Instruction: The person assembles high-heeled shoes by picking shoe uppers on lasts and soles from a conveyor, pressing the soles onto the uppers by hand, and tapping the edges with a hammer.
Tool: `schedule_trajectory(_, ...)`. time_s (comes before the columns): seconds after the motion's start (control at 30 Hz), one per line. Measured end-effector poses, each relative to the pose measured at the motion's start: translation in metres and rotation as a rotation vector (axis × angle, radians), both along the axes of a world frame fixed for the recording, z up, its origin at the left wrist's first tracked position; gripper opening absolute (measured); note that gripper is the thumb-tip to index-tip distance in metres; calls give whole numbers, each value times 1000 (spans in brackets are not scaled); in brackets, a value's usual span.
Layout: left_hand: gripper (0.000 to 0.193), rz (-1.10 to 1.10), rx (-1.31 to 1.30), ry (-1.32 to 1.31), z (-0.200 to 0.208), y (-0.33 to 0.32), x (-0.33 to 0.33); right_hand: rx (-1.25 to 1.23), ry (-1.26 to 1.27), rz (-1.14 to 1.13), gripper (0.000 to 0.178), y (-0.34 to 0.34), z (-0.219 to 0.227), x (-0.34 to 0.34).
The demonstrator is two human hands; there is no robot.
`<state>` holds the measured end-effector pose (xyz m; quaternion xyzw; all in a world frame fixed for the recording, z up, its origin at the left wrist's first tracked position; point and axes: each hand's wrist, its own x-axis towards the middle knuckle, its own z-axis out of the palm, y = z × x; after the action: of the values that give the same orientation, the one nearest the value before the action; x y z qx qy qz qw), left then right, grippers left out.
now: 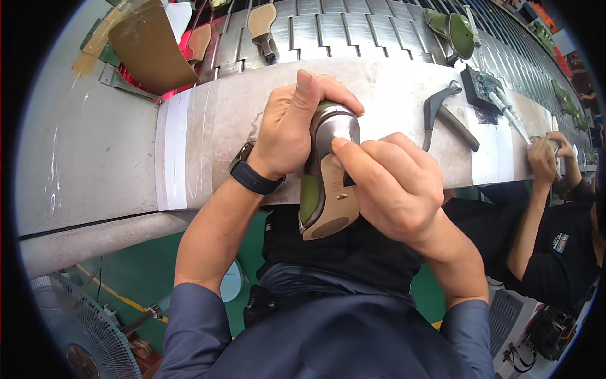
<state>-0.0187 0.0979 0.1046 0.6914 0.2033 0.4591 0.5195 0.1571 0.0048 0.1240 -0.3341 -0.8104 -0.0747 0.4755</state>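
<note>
Left hand grips a green shoe across the tabletop's near edge; right hand touches its silvery end.

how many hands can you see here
4: the left hand around the shoe, the right hand at that shoe too, and a co-worker's nearer hand and farther hand at far right. Others may be hidden farther back.

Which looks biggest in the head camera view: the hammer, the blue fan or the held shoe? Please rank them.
1. Fan, though cut off at the edge
2. Held shoe, partly covered
3. Hammer
Distances from the camera differ, so real sizes are unsure.
</note>
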Motion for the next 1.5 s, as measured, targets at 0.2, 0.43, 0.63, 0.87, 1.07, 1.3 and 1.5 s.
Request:
schedule_trajectory(0.2,78,0,65,-6,-2,2,-1,43,-4,-17,45,9,-6,-3)
schedule_trajectory(0.43,42,-14,-28,192,9,8,-7,97,-122,-172,32,15,6,-4)
schedule_trajectory(0.63,32,37,-191,-17,-7,29,-22,-737,551,-77,18,28,-13,19)
schedule_trajectory(0.87,37,149,-56,147,5,16,13,-594,-99,-215,44,27,51,14)
schedule_trajectory(1.07,38,61,-162,101,-9,21,18,-966,-501,-250,44,23,99,7)
schedule_trajectory(1.3,42,104,-81,77,-2,12,30,-684,-371,-403,44,38,53,7)
schedule_trajectory(1.5,37,183,44,143,-3,15,31,-702,-60,-312,47,36,16,33)
